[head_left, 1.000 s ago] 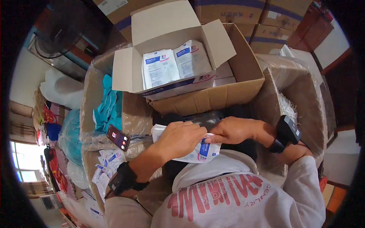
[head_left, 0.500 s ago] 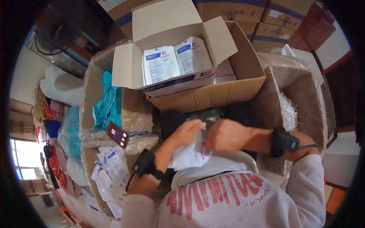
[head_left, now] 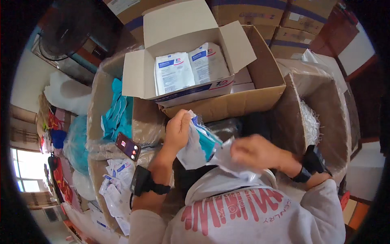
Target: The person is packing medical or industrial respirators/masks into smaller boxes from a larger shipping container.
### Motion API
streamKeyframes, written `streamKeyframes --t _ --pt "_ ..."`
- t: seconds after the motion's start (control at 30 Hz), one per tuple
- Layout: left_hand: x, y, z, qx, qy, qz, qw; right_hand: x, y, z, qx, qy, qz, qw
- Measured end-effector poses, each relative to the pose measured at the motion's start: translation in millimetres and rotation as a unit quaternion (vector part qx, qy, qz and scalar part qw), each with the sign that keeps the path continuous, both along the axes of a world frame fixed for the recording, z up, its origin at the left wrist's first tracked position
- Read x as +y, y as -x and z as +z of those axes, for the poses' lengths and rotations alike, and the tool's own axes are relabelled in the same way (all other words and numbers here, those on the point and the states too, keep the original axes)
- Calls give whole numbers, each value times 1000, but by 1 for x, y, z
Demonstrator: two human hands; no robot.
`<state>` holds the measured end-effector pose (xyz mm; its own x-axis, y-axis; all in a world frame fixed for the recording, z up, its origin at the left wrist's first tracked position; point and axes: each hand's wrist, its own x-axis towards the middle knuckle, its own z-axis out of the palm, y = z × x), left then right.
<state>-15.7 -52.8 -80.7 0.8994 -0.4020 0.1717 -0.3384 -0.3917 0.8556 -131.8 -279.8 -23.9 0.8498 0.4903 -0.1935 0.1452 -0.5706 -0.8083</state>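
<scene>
I see my left hand (head_left: pixel 177 131) pinching one side of a torn white packet (head_left: pixel 203 148) and my right hand (head_left: pixel 260 153), blurred, gripping the other, a teal item showing inside. The white box (head_left: pixel 178 61) of sealed packets sits at twelve o'clock, a phone (head_left: pixel 127 146) at nine.

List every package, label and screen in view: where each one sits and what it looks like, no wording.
Torn packet: between left hand and right hand; white, teal inside.
Flat packets: in the open white carton; white, blue label bands.
Phone: on the wrapped box left; lit screen, dark red.
Loose packets: lower left pile; white and blue.
Brown boxes: stacked top right; pale labels.
</scene>
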Motion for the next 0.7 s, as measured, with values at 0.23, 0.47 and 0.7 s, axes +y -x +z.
streamKeyframes --t 0.23,0.47,0.7 --pt "-16 14 16 -76 -3 31 997 23 -29 -2 -102 -30 -115 988" --pt "-5 19 -1 -103 2 51 993 22 -36 -14 10 -94 -58 994" --pt "3 19 -4 -138 28 109 984 -25 -42 1 -107 -55 -155 981"
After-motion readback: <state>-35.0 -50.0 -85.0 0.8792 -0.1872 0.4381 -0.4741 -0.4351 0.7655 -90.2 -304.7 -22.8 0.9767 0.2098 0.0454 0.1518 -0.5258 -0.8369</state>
